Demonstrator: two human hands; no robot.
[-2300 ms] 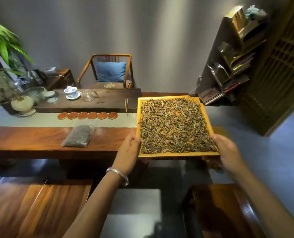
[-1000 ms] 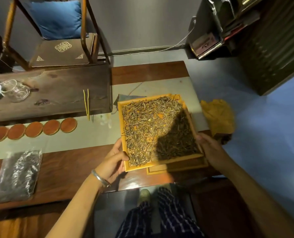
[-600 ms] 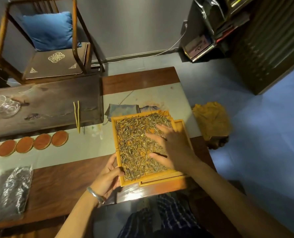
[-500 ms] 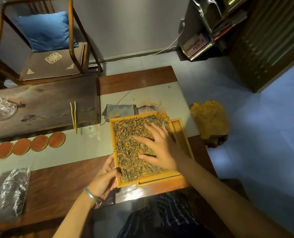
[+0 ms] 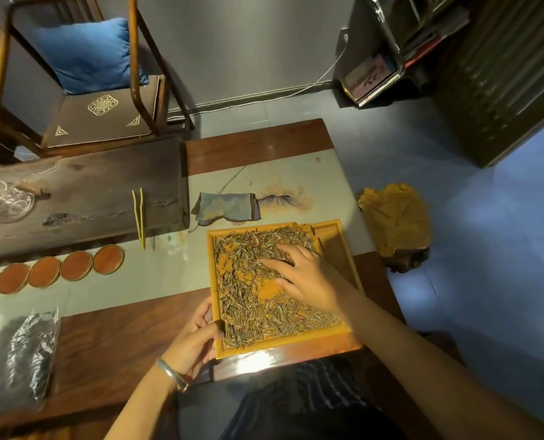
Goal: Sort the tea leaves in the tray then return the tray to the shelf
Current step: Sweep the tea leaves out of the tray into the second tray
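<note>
Fingers (image 5: 277, 263) of the right hand (image 5: 305, 281) are spread wide and flat, pressed palm-down onto the tea leaves (image 5: 251, 300), closing on nothing. The left hand (image 5: 194, 338) curls at the tray's near-left corner, thumb hooked over the rim and fingers against the outer wall, holding the tray (image 5: 211, 281) steady.

The yellow tray lies flat near the front edge of the wooden table (image 5: 121, 331), at about 1 o'clock from the person's lap, partly on the pale table runner (image 5: 156, 281). A second, matching tray (image 5: 337, 242) seems to sit under it, its rim showing at 2 o'clock (whether nested or just offset I cannot tell). Bare yellow patches show in the middle of the tray where the leaves lie thin.

The leaves look dry, thin, light and brittle: they should slide easily under a flat palm, and hard pressure would likely snap them. A light sweep with fingertips suits them better than a pinch. The tray looks stiff, with a low wall, so leaves could spill if it tips. For carrying, a hold on two opposite rims, 9 and 3 o'clock, kept level, seems safest.

Yellow tweezers (image 5: 140, 217) lie at 11 o'clock from the tray, untouched.
</note>
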